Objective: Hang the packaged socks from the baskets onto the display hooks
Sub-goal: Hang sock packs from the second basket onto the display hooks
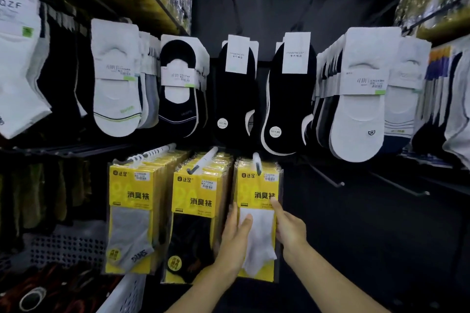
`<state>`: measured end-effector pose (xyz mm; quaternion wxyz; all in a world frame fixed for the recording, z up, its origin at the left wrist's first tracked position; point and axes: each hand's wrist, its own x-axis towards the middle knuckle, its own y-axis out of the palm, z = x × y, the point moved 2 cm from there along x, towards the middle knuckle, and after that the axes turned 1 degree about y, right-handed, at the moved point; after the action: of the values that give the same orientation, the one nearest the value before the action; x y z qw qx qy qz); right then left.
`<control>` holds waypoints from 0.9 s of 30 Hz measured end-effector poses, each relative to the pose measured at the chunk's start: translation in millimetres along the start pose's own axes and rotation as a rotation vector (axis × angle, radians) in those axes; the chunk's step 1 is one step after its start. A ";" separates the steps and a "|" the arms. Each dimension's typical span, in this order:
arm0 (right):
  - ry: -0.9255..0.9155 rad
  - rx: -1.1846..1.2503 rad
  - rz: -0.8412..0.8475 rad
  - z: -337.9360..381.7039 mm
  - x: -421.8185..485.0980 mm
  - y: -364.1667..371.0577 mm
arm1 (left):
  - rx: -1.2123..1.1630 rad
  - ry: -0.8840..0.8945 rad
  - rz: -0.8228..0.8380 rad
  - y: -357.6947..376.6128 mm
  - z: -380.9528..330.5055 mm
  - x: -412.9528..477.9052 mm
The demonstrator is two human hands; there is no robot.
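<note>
In the head view, a yellow sock pack (258, 218) hangs at the front of the rightmost of three rows, low at the centre of the dark display wall. It is a clear plastic sleeve with a yellow card bearing black Chinese characters, a small white label near the top, and a white ankle sock showing through the lower window. Its white hanger tab sits on a display hook (256, 164) at twelve o'clock of the pack. The left hand (235, 239) lies against the pack's left edge, at about nine o'clock, thumb on the white sock and fingers behind. The right hand (288, 227) pinches the right edge at three o'clock, its forefinger pointing up onto the yellow card. Both hands grip this one pack. At nine o'clock hang a black-sock pack row (197, 213) and a grey-sock pack row (133, 213). A white perforated basket (124, 295) sits at seven o'clock.
</note>
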<state>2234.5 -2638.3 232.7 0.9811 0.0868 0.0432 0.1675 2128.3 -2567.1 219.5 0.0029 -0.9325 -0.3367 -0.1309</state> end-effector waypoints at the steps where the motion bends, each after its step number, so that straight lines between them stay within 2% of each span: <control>1: 0.004 -0.003 -0.020 -1.4 7.9 2.4 | 0.020 -0.001 -0.002 1.9 2.6 9.4; 7: 0.080 -0.047 -0.031 -24.1 45.2 3.1 | 0.037 -0.097 -0.015 4.8 18.3 49.5; 11: 0.130 -0.107 -0.004 -66.3 33.5 -26.3 | 0.184 -0.143 0.027 -0.9 45.1 27.0; 15: 0.199 -0.150 0.095 -107.2 -20.0 -75.6 | 0.169 -0.263 0.063 -12.3 83.4 -38.1; 18: 0.347 -0.265 0.144 -153.9 -78.9 -123.5 | 0.181 -0.460 0.174 -20.7 122.6 -114.6; 23: 0.539 -0.493 0.195 -238.7 -177.9 -204.6 | 0.238 -0.613 0.253 -42.3 188.2 -250.4; 25: 0.524 -0.593 0.220 -256.7 -206.9 -227.0 | 0.301 -0.622 0.291 -51.7 201.9 -290.9; 27: 0.430 -0.688 0.207 -264.1 -224.1 -237.2 | 0.386 -0.575 0.337 -60.5 205.9 -319.2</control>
<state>2070.0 -2892.8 -57.8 0.8996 -0.2790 0.1794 0.2842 1904.3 -2701.3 -63.0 0.1052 -0.9557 -0.1845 0.2040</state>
